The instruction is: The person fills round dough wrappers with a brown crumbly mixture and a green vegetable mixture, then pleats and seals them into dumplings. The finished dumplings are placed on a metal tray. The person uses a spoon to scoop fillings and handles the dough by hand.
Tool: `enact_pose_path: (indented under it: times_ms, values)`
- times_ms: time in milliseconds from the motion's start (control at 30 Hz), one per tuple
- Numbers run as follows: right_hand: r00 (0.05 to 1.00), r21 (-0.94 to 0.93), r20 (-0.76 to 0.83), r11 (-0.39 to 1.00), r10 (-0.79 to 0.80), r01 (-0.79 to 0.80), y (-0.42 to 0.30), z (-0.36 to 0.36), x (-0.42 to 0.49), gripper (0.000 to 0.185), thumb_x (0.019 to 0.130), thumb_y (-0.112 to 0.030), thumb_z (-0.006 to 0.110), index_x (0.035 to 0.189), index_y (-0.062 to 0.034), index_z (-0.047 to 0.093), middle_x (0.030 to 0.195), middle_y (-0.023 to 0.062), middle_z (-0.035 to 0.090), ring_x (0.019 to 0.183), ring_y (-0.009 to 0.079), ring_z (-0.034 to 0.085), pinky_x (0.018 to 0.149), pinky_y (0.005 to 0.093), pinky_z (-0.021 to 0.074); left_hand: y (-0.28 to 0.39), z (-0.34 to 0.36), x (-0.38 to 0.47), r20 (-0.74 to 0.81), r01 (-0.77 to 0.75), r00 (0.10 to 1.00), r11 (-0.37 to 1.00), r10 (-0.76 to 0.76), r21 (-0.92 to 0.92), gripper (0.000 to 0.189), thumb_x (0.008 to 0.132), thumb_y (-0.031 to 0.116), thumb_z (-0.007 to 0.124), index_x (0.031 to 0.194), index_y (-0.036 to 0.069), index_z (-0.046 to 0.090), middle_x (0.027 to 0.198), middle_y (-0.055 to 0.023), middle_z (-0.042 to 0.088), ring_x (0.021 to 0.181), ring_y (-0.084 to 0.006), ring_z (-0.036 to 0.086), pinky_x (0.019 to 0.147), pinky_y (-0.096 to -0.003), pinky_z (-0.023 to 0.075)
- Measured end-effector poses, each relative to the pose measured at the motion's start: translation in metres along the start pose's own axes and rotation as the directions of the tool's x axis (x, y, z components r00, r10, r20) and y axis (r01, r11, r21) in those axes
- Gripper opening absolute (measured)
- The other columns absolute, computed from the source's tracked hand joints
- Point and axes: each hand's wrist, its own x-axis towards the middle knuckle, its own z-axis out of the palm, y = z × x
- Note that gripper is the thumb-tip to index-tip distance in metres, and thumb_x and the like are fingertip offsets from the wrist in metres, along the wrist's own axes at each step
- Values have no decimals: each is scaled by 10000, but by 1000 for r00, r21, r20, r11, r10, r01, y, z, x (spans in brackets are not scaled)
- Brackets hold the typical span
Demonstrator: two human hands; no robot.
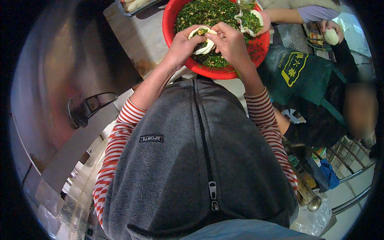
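Both my hands hold one dough wrapper (pixel 208 49) over a red plastic basin (pixel 265 49) of chopped green filling (pixel 207 15). My left hand (pixel 183 45) cups the wrapper from the left, its thumb over the filling inside. The fingertips of my right hand (pixel 232 42) pinch the wrapper's pleated upper right edge. The top of the wrapper is partly open, with green and yellowish filling showing. Right beside my right hand, another person's hand (pixel 264 22) holds a second dough wrapper (pixel 258 18) heaped with filling, also over the basin.
A co-worker in a dark green apron (pixel 300 72) stands close on the right. Farther right, a hand (pixel 333 28) holds a pale dough ball (pixel 331 37). A worktable (pixel 135 39) and metal tray (pixel 141 9) lie at the upper left, above a metal surface with a dark handle (pixel 93 103).
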Motion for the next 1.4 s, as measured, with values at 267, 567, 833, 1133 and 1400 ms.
enact_pose_path:
  times_ms: [267,567,833,1133,1400]
  values:
    - [1000,4,13,1000,-15,15,-21,6,1,178,887,-144,715,903,4,618,669,114,629,499,159,618,469,304,481,17,-8,-7,62,6,998,995,-12,101,304,975,184,522,1167,-7,659,1058,-43,682,962,-110,612,871,-255,472]
    - [985,-136,30,976,-168,170,-25,12,-5,194,861,-143,709,872,-2,576,742,174,609,674,339,631,606,417,485,20,-12,-2,36,156,986,980,-162,124,573,1004,496,427,1132,-6,672,1045,-77,679,935,-145,607,878,-296,456]
    - [978,-191,-74,966,-193,176,-44,-6,-15,201,856,-152,714,923,-14,585,795,177,609,727,371,620,642,445,485,50,8,-5,70,75,993,976,-91,202,780,988,660,341,1321,-9,563,1249,-116,631,1119,-198,614,1020,-328,448]
    - [933,-254,-242,946,-265,203,-49,-35,-44,238,881,-147,715,1017,14,603,798,143,608,648,293,619,587,387,499,6,79,-38,-128,-328,941,939,315,-104,348,1040,244,523,1306,19,541,1138,-65,618,1013,-103,584,893,-263,485]
    - [950,-211,-188,955,-248,207,-32,-39,-47,174,903,-117,705,979,23,636,753,97,621,562,142,617,498,299,489,-2,79,-35,-162,-395,889,895,429,206,283,993,128,526,1227,-4,614,1112,-76,650,1004,-143,605,907,-286,482]
